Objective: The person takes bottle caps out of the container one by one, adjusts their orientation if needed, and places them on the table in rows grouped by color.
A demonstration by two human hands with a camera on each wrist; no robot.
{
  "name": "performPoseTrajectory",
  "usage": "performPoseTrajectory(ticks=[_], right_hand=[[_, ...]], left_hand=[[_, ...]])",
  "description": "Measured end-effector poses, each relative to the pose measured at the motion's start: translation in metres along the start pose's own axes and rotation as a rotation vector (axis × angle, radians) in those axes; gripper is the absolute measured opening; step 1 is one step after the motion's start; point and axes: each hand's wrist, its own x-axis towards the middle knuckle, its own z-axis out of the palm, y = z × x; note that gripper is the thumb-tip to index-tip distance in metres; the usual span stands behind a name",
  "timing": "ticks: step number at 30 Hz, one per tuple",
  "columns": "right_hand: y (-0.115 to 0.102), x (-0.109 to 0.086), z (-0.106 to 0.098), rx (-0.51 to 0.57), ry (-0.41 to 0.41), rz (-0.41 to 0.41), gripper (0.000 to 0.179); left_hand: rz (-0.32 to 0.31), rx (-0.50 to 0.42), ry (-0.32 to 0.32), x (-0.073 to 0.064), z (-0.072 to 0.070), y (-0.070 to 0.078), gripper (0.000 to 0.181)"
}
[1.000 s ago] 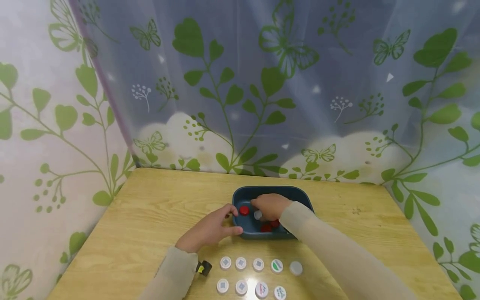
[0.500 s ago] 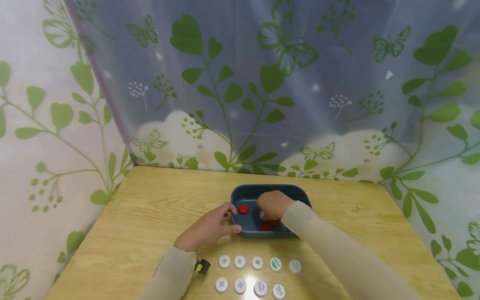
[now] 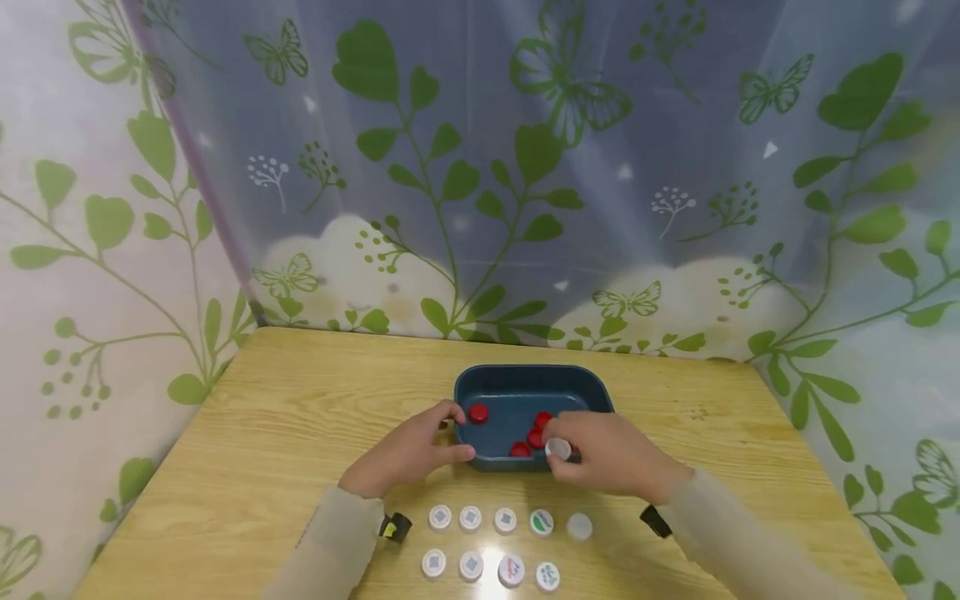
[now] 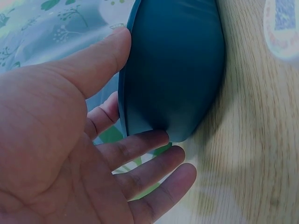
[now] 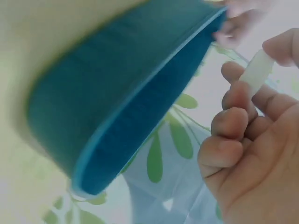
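Note:
A dark blue tub (image 3: 491, 435) with rounded corners stands on the table. My left hand (image 3: 408, 450) holds its left end, the thumb and fingers spread round the rim; in the left wrist view the thumb (image 4: 105, 58) lies against the rim. Between thumb and fingers my right hand (image 3: 618, 454) pinches a white bottle cap (image 3: 558, 449) above the tub's near right edge. From the right wrist view, that cap (image 5: 257, 70) is seen edge-on, apart from the tub's wall. Several red bottle caps (image 3: 478, 413) lie inside the tub, partly hidden by the right hand.
Two rows of white bottle caps (image 3: 506, 521), some with printed marks, lie on the wooden table (image 3: 337, 375) in front of the tub. A plain white cap (image 3: 579, 527) ends the farther row. Patterned curtains (image 3: 480, 208) hang behind and at both sides.
My right hand has come up out of the tub toward its near right edge with a white bottle cap, uncovering more red caps. The left hand stays on the tub's left end.

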Motion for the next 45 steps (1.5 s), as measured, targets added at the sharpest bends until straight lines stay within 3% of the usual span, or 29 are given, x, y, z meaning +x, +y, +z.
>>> performPoseTrajectory(ticks=[4, 7, 11, 15, 23, 26, 31, 34, 39, 45], right_hand=[[-0.012, -0.042, 0.009, 0.129, 0.07, 0.065, 0.016], [-0.017, -0.065, 0.021, 0.203, 0.056, 0.154, 0.023], [-0.014, -0.084, 0.039, 0.267, 0.018, 0.245, 0.032], [-0.008, -0.096, 0.054, 0.301, -0.009, 0.235, 0.026], [-0.003, -0.105, 0.073, 0.27, 0.058, 0.056, 0.02], [-0.004, -0.105, 0.074, 0.28, 0.028, 0.074, 0.018], [-0.006, -0.103, 0.073, 0.324, -0.114, 0.161, 0.016], [-0.008, -0.103, 0.074, 0.363, -0.157, 0.172, 0.016], [-0.008, -0.103, 0.078, 0.348, -0.138, 0.098, 0.015], [-0.008, -0.104, 0.081, 0.315, -0.141, 0.074, 0.017]], left_hand=[[-0.012, -0.005, 0.004, -0.003, -0.003, -0.001, 0.043], [-0.012, -0.008, 0.015, -0.005, -0.004, -0.003, 0.043], [-0.006, -0.026, 0.019, -0.005, -0.002, -0.005, 0.045], [0.002, -0.026, 0.015, -0.003, -0.001, -0.007, 0.045], [0.013, -0.034, -0.008, -0.001, 0.0, -0.005, 0.044], [0.01, -0.035, -0.01, -0.001, 0.0, -0.004, 0.045], [0.006, -0.024, 0.0, 0.0, 0.0, -0.003, 0.046], [0.009, -0.016, 0.01, 0.0, 0.0, -0.003, 0.045], [0.02, -0.005, 0.016, 0.002, 0.001, -0.003, 0.046], [0.022, -0.01, 0.009, 0.002, 0.001, 0.0, 0.047]])
